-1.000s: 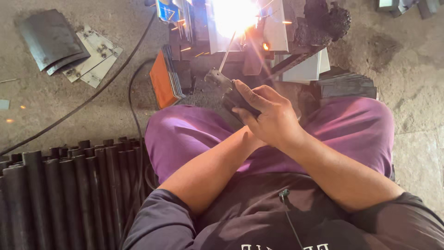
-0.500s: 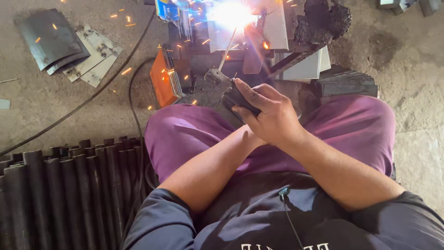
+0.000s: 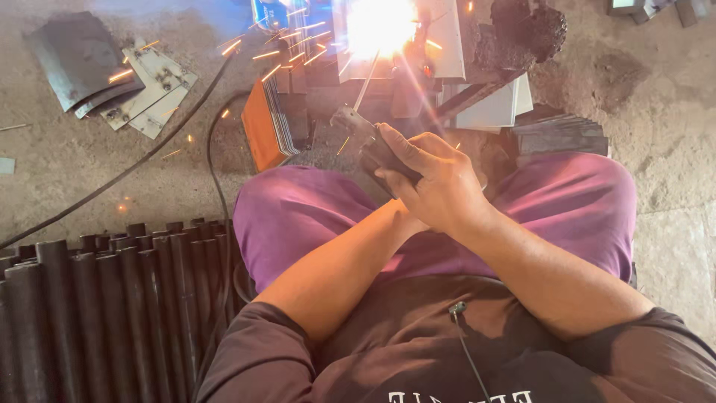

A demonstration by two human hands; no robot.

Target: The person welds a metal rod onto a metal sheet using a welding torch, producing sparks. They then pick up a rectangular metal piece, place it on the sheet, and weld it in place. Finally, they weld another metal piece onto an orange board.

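Observation:
My right hand (image 3: 440, 179) is closed around a dark welding electrode holder (image 3: 373, 145) above my purple-trousered knees. A thin electrode rod (image 3: 365, 82) slants up from the holder into a white arc glare (image 3: 380, 26) on a pale metal workpiece (image 3: 447, 45). Orange sparks fly out to the left of the arc. My left forearm (image 3: 350, 254) runs up beneath the right wrist. The left hand itself is tucked under the right hand and hidden, so its grip does not show.
A stack of orange-faced plates (image 3: 261, 127) leans left of the holder. A dark stack of plates (image 3: 559, 134) lies at the right. Black pipes (image 3: 112, 298) lie side by side at lower left. A black cable (image 3: 149, 160) crosses the concrete floor past drilled plates (image 3: 149, 89).
The arc keeps burning and the shower of sparks toward the left has grown. Both hands stay nearly still on the holder.

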